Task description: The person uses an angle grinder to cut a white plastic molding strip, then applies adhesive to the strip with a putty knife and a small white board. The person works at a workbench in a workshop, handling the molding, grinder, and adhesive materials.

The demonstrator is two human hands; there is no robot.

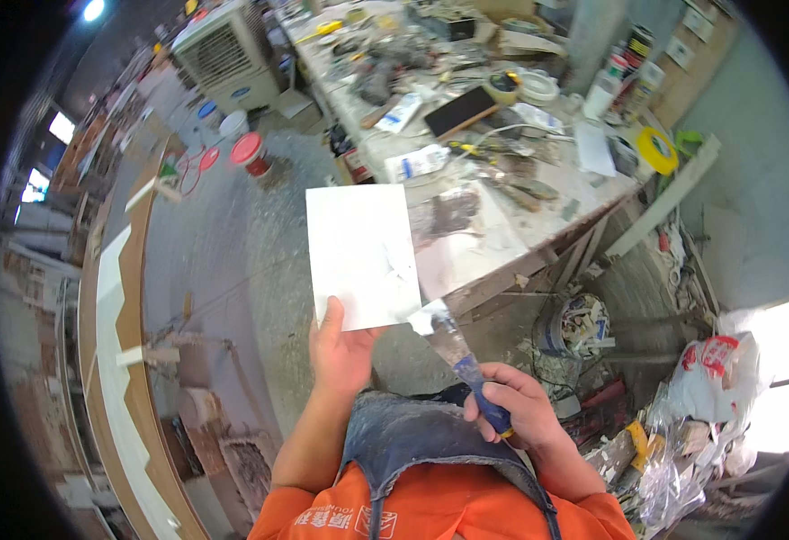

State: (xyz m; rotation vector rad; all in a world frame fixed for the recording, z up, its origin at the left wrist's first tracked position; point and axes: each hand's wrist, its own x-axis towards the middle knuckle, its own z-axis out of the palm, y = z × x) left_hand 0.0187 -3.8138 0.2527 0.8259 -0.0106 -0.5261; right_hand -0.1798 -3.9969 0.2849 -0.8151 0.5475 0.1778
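Note:
In my left hand (339, 355) is a flat white rectangular board (358, 252), held up by its lower edge with the thumb on its face. A small greyish smear marks the board's right side. My right hand (516, 405) grips the blue handle of a putty knife (453, 346). White paste coats the knife's blade end, which is close to the board's lower right corner; whether they touch I cannot tell. Beyond the board stands a cluttered workbench (493, 243), on which lie a phone (460, 112), tubes and several tools.
A roll of yellow tape (656, 150) rests at the bench's right end. Below it stands a bucket of scraps (583, 324), with plastic bags (714, 378) farther right. A red-lidded tub (250, 153) and an air cooler (228, 58) stand on the floor at left. A long zigzag-edged panel (125, 360) runs along the left.

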